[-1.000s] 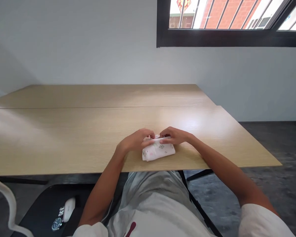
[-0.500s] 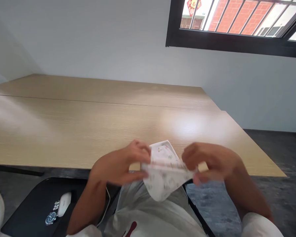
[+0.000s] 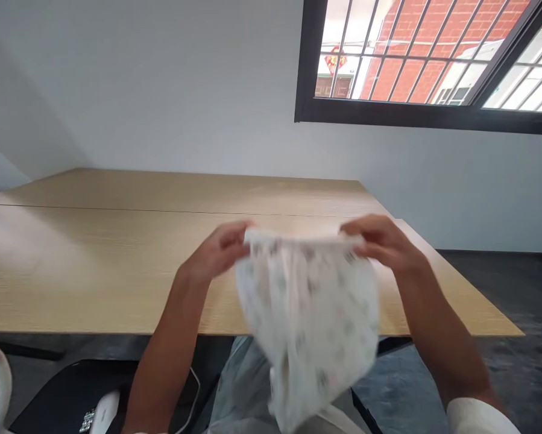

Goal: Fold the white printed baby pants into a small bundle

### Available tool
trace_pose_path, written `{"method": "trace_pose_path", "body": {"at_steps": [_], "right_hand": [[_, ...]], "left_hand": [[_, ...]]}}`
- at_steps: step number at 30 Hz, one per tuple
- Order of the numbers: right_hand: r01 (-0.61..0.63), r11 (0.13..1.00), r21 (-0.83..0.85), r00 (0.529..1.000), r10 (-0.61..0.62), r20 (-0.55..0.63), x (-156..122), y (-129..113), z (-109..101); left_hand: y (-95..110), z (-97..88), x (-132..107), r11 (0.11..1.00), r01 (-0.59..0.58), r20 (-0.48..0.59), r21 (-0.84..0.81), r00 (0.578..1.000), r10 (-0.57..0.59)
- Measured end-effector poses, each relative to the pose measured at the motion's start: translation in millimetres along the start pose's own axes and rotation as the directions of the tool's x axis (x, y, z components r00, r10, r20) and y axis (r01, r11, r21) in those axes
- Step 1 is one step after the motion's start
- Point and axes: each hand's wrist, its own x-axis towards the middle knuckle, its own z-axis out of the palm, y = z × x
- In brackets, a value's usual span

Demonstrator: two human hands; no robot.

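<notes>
A white cloth [image 3: 311, 307] with a small faded print hangs between my two hands, its top edge pulled fairly straight and its lower part drooping in folds over my lap. My left hand [image 3: 230, 244] pinches the upper left corner. At the upper right corner, my right hand [image 3: 377, 238] grips the edge with thumb and fingers. The cloth is smeared by motion, so its print is hard to make out. It hangs in front of the near edge of the wooden table [image 3: 117, 271].
A black chair seat [image 3: 58, 392] at lower left bears a white case [image 3: 105, 413] and a metal watch band [image 3: 87, 421]. A white cable [image 3: 193, 398] runs beside my left forearm. Beyond the table stands a wall with a barred window [image 3: 410, 66].
The cloth, folded and low at the table edge before, now hangs opened out and larger. Both hands have risen and moved forward with it. My view has tilted up.
</notes>
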Motion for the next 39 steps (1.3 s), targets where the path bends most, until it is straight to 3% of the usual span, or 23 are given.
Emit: {"method": "trace_pose_path", "body": {"at_steps": [1, 2, 4, 6, 8, 10, 13, 19, 22, 25, 28, 31, 33, 36, 39], "right_hand": [[-0.071, 0.996, -0.057, 0.996, 0.067, -0.056, 12, 28, -3], [-0.118, 0.988, -0.096, 0.99, 0.11, -0.083, 21, 56, -2], [-0.209, 0.963, -0.171, 0.971, 0.183, -0.156, 28, 110, 7], [-0.299, 0.921, -0.25, 0.948, 0.256, -0.19, 24, 149, 26], [-0.341, 0.884, -0.319, 0.939, 0.309, -0.149, 16, 171, 49], [-0.334, 0.859, -0.388, 0.94, 0.337, -0.062, 11, 177, 67], [-0.293, 0.812, -0.504, 0.93, 0.365, 0.048, 9, 178, 80], [-0.298, 0.692, -0.658, 0.862, 0.491, 0.125, 0, 205, 62], [-0.297, 0.66, -0.69, 0.84, 0.524, 0.14, -7, 218, 50], [-0.282, 0.644, -0.711, 0.851, 0.511, 0.125, -11, 219, 48], [-0.256, 0.634, -0.729, 0.889, 0.451, 0.08, -7, 207, 57], [-0.201, 0.635, -0.746, 0.926, 0.371, 0.066, 1, 191, 75], [-0.145, 0.644, -0.751, 0.935, 0.338, 0.11, 5, 184, 86], [-0.095, 0.658, -0.747, 0.92, 0.345, 0.187, 8, 181, 97], [-0.118, 0.655, -0.746, 0.902, 0.386, 0.196, 7, 186, 98]], "left_hand": [[-3, -6.3, 24, 0.999, 0.033, -0.059, -0.041, 0.998, -0.035], [-10, -11.8, 44, 0.996, 0.087, -0.085, 0.02, 0.993, -0.085], [-36, -21.1, 72, 0.92, 0.249, -0.125, 0.304, 0.967, -0.22], [-70, -28.3, 84, 0.77, 0.384, -0.08, 0.509, 0.912, -0.402], [-100, -33.1, 84, 0.674, 0.388, -0.045, 0.628, 0.883, -0.467], [-122, -35.5, 81, 0.631, 0.301, 0.006, 0.715, 0.9, -0.437], [-136, -35.2, 77, 0.59, 0.15, 0.105, 0.793, 0.921, -0.375], [-138, -35.8, 78, 0.502, 0.166, 0.112, 0.849, 0.872, -0.477], [-143, -39.3, 79, 0.48, 0.165, 0.073, 0.862, 0.896, -0.439], [-146, -36.8, 81, 0.468, 0.15, 0.031, 0.871, 0.934, -0.357], [-143, -26.5, 82, 0.566, 0.037, 0.135, 0.823, 0.956, -0.259], [-135, -14.9, 82, 0.704, -0.009, 0.28, 0.71, 0.921, -0.271], [-128, -9.4, 80, 0.738, 0.009, 0.337, 0.675, 0.886, -0.319], [-118, -2.8, 77, 0.677, 0.044, 0.321, 0.735, 0.856, -0.405], [-114, 7.0, 73, 0.543, 0.089, 0.235, 0.835, 0.834, -0.499]]}}
